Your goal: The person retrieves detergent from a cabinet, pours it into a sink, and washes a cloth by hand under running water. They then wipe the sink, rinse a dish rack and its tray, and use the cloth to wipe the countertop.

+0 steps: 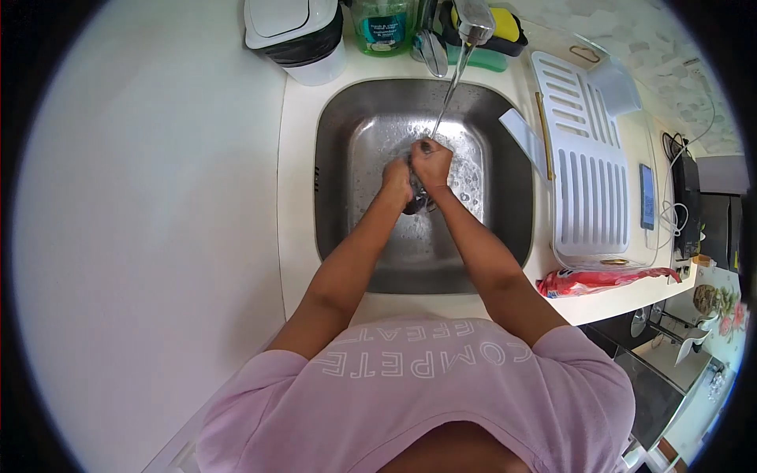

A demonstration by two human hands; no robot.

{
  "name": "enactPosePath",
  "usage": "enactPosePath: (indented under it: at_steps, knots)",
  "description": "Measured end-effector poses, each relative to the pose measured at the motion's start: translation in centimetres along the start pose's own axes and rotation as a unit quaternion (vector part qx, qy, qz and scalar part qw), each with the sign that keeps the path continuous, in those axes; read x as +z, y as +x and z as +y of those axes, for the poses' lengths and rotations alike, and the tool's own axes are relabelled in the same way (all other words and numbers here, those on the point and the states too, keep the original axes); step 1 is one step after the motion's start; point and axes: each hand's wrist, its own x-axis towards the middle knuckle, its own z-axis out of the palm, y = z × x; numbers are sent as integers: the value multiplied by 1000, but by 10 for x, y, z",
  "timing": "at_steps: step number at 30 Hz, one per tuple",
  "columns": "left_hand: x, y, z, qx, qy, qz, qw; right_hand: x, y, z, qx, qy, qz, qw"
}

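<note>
Head view: left hand [398, 177] and right hand [431, 162] both clenched on a small dark metal utensil [416, 203], mid stainless steel sink [335, 150], under the running tap stream [445, 102]. Best to rotate it slowly, grip firm.

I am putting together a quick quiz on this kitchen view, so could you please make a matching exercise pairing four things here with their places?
Things:
1. soap bottle
2. drying rack
3. red packet
4. small bin

Places:
A. on the counter right of the sink
B. behind the sink's left corner
C. near the counter's front edge, below the rack
D. behind the sink, just left of the tap

Pairs: 1-D, 2-A, 3-C, 4-B
</note>
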Motion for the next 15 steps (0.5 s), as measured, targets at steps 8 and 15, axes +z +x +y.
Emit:
enactPosePath:
  at_steps: [8,15]
  knots:
    - [-6,35,-10,-17,0,-88,996,7,-17,10,-54,-9,-15,998]
    - [-50,56,31,-36,-21,-146,988,-52,37,111,72,-274,-102,954]
